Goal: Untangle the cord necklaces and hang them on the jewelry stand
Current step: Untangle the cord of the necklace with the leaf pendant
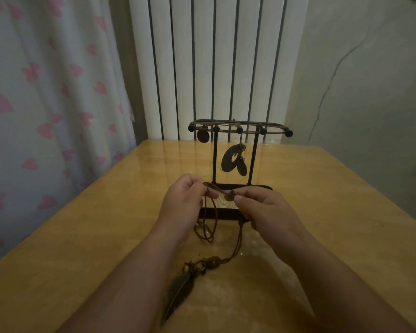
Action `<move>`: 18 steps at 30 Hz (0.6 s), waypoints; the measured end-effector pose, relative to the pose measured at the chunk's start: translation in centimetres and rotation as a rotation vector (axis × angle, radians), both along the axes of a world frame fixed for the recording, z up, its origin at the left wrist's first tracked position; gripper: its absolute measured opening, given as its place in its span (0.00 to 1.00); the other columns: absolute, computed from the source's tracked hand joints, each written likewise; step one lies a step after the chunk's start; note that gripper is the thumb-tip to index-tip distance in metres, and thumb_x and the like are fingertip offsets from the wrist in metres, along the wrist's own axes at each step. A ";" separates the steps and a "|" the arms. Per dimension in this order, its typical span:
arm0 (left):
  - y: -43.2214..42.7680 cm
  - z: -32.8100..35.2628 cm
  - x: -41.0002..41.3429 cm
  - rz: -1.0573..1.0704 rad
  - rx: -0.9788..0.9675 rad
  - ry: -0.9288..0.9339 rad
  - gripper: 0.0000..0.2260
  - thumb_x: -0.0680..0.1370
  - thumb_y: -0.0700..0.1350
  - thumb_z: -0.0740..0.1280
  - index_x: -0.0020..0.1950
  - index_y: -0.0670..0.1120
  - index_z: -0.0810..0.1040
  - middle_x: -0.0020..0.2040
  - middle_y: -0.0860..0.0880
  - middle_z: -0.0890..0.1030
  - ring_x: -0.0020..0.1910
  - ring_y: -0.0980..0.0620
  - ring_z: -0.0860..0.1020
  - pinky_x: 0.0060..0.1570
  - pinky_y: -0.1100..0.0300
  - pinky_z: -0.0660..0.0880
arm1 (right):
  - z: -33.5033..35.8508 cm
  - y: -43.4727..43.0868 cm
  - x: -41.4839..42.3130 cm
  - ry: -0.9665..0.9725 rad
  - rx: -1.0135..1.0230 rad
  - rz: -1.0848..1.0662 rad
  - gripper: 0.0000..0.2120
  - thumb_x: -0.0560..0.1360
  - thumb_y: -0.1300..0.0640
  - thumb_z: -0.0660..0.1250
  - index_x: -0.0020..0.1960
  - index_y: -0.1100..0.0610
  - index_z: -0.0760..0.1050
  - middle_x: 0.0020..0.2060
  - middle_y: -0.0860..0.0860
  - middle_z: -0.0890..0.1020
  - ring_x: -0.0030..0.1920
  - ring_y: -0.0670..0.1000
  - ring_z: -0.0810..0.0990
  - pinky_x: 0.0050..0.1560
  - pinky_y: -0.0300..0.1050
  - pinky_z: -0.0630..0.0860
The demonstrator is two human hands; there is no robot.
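Note:
A black metal jewelry stand rises at the table's middle, with knobbed pegs along its top bar. Cord necklaces hang on it: a round dark pendant at the left and oval wooden pendants at the centre. In front of the stand, my left hand and my right hand pinch a brown cord necklace between them, the cord stretched tight from hand to hand. Its loops dangle below my left hand. Its beads and metal feather pendant lie on the table between my forearms.
The wooden table ends at the left beside a curtain with pink hearts. A white radiator stands behind the table's far edge, and a grey wall lies at the right.

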State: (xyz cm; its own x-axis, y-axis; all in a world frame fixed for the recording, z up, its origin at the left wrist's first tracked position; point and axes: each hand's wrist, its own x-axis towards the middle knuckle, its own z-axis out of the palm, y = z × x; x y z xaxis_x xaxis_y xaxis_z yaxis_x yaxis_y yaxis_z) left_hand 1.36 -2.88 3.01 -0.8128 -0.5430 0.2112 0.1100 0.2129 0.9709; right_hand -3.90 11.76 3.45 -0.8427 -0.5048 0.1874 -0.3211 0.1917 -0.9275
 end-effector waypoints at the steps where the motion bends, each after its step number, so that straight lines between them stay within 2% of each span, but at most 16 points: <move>1: -0.1 0.1 0.0 -0.003 0.023 0.005 0.07 0.80 0.42 0.60 0.46 0.45 0.76 0.36 0.51 0.80 0.33 0.55 0.75 0.32 0.60 0.70 | -0.1 0.0 -0.1 -0.002 -0.005 0.000 0.09 0.80 0.53 0.62 0.48 0.46 0.81 0.35 0.42 0.82 0.33 0.35 0.76 0.32 0.31 0.70; 3: -0.2 0.0 0.0 0.003 0.037 0.007 0.06 0.79 0.40 0.60 0.44 0.47 0.73 0.35 0.50 0.77 0.33 0.53 0.76 0.31 0.60 0.73 | -0.2 0.0 -0.2 -0.006 -0.018 -0.006 0.09 0.80 0.54 0.62 0.48 0.47 0.81 0.31 0.41 0.80 0.31 0.35 0.74 0.32 0.30 0.69; 6: -0.4 0.0 -0.1 0.035 0.027 0.010 0.07 0.78 0.40 0.61 0.42 0.49 0.73 0.35 0.50 0.73 0.37 0.48 0.73 0.40 0.47 0.76 | -0.1 0.1 -0.3 -0.025 -0.067 0.003 0.10 0.80 0.56 0.61 0.48 0.51 0.81 0.27 0.43 0.76 0.28 0.36 0.73 0.30 0.29 0.69; 9: -0.4 0.2 0.2 0.015 0.067 0.034 0.07 0.78 0.37 0.60 0.44 0.47 0.74 0.42 0.48 0.77 0.44 0.48 0.78 0.34 0.58 0.77 | 0.0 0.3 -0.3 -0.033 -0.093 -0.001 0.11 0.80 0.55 0.60 0.47 0.52 0.82 0.27 0.43 0.76 0.28 0.37 0.73 0.30 0.31 0.69; 12: -0.4 0.4 0.5 -0.050 0.058 0.061 0.09 0.76 0.34 0.59 0.47 0.45 0.76 0.49 0.43 0.78 0.48 0.44 0.80 0.33 0.60 0.76 | -0.2 0.2 -0.5 -0.024 -0.071 -0.026 0.13 0.81 0.53 0.60 0.45 0.51 0.82 0.29 0.45 0.75 0.28 0.39 0.71 0.33 0.34 0.68; 14: -0.3 0.4 0.6 -0.090 0.019 0.080 0.11 0.75 0.32 0.60 0.49 0.45 0.77 0.50 0.43 0.78 0.47 0.47 0.81 0.33 0.64 0.77 | -0.2 0.1 -0.5 -0.018 -0.066 -0.033 0.13 0.81 0.53 0.59 0.44 0.51 0.82 0.29 0.46 0.75 0.28 0.39 0.71 0.32 0.33 0.67; 16: -0.2 0.3 0.7 -0.125 -0.060 0.097 0.12 0.75 0.31 0.61 0.51 0.44 0.78 0.49 0.45 0.78 0.45 0.55 0.80 0.35 0.66 0.77 | -0.3 0.1 -0.5 -0.012 -0.062 -0.034 0.14 0.81 0.53 0.59 0.44 0.51 0.82 0.29 0.46 0.75 0.29 0.40 0.71 0.32 0.34 0.67; 18: -0.1 0.1 0.6 -0.162 -0.106 0.103 0.12 0.75 0.32 0.62 0.52 0.46 0.79 0.49 0.47 0.79 0.46 0.55 0.80 0.38 0.65 0.77 | -0.3 0.1 -0.5 -0.013 -0.061 -0.031 0.14 0.81 0.53 0.59 0.44 0.51 0.82 0.30 0.46 0.75 0.29 0.41 0.71 0.33 0.34 0.67</move>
State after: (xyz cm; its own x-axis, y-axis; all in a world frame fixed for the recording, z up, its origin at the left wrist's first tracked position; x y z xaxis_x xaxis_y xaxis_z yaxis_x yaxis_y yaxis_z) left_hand 1.95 -2.98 3.10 -0.8587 -0.3776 0.3466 0.2484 0.2850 0.9258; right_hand -4.38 11.83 3.12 -0.8603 -0.4665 0.2058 -0.3037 0.1447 -0.9417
